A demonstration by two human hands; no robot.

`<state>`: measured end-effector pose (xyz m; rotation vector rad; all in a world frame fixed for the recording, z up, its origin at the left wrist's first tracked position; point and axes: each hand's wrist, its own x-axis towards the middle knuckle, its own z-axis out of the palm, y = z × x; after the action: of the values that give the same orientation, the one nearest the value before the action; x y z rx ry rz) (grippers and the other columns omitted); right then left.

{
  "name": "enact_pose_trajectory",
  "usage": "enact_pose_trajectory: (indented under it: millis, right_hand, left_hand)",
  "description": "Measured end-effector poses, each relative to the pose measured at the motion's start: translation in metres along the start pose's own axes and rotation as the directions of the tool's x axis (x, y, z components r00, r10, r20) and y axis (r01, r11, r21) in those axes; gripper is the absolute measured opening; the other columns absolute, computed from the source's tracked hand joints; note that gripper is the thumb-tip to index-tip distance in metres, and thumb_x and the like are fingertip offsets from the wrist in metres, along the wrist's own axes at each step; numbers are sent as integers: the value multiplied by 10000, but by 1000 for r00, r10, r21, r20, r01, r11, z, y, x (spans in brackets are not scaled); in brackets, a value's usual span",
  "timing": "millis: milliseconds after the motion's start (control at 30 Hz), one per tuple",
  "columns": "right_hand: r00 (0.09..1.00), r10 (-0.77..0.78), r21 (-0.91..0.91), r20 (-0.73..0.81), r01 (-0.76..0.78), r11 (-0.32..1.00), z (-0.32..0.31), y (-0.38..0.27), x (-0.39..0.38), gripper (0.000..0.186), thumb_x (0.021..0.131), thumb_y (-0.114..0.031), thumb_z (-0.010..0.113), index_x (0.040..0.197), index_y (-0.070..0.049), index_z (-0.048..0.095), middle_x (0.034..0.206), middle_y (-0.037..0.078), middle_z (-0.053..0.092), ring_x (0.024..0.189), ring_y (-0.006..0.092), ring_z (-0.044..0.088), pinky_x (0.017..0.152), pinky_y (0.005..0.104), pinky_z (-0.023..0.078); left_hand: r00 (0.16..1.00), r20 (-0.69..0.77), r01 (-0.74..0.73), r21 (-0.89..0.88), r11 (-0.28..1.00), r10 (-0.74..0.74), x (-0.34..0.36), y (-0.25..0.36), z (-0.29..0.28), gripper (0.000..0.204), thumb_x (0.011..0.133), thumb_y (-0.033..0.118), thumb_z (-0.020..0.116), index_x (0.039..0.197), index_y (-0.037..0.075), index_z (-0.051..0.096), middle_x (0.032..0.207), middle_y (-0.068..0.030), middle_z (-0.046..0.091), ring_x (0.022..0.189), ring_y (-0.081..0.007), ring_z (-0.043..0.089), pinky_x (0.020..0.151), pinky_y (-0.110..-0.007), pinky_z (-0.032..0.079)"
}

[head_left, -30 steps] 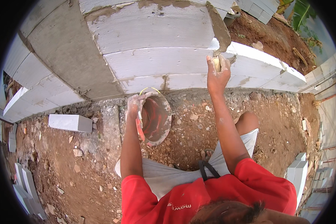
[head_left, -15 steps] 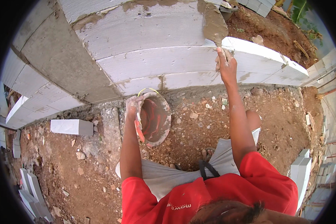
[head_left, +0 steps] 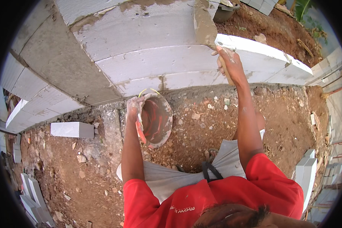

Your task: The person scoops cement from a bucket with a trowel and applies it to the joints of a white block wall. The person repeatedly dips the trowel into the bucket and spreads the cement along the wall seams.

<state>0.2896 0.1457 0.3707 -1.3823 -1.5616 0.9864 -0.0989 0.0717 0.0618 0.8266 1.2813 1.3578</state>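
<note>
My left hand (head_left: 134, 108) is closed on the rim of a bucket (head_left: 155, 119). The bucket is tilted, its reddish inside smeared with grey mortar, and a thin yellow-green handle arcs over its top. In my right hand (head_left: 231, 65) is a trowel (head_left: 206, 32), gripped by its pale handle. Grey mortar coats the blade, which lies against the stepped end of the white block wall (head_left: 140, 34). Wet mortar also shows at that end, so the blade's far edge is hard to make out. Both hands are spattered with mortar.
A loose white block (head_left: 72, 130) lies on the stony brown soil (head_left: 98, 167) at left. More blocks are stacked at lower left (head_left: 36, 199) and at right (head_left: 305, 173). Behind the low wall (head_left: 266, 53) rises a bank of red earth (head_left: 262, 28). A grey concrete column (head_left: 68, 53) stands at left.
My right hand has drawn the trowel a little leftward and nearer along the wall's end, and the handle now shows below my fist. My left hand stays on the bucket.
</note>
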Motion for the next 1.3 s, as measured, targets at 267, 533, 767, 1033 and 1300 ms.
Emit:
enact_pose_trajectory:
  millis: [267,533,767,1033,1300]
  right_hand:
    - [995,-73,-59,-64,69,996,-32,-25,-7,520,974,-577,637,997,-68,743,604,-29,467,492,68,434,452,256,335]
    - [998,-62,-220,17,64,973,-26,-31,-6,489,986,-542,634,984,-66,746,625,-28,494,504,67,429,467,252,328]
    - [998,-53,-181,-39,45,982,-54,11,13,447,982,-498,659,967,-57,737,607,-22,492,502,69,449,468,260,344]
    - [981,-91,-3,-170,91,996,-58,-19,-9,469,985,-500,657,895,-45,724,598,0,518,508,76,492,472,262,373]
    - [965,179,-452,190,-76,889,-13,13,-47,528,959,-570,639,901,-55,739,625,26,580,510,123,540,509,312,445]
  left_hand:
    - [999,-26,20,-6,1000,-21,1,-2,-9,355,979,239,583,1037,-53,775,958,-42,742,849,-105,639,769,-229,491]
    - [998,-54,31,-138,990,-38,11,-16,-19,314,954,220,648,1049,-53,770,933,-43,739,847,-122,652,763,-246,504]
    - [999,-31,19,-132,991,-24,6,-10,-1,144,895,162,741,889,19,764,811,-20,687,706,-110,607,671,-255,473]
    - [980,68,-184,-54,981,187,14,-23,12,260,969,157,597,1019,-34,767,858,-57,736,678,-112,638,601,-256,490]
    - [939,10,-342,75,937,342,32,-45,-50,188,944,160,665,901,18,780,842,-102,757,712,-182,671,648,-285,524]
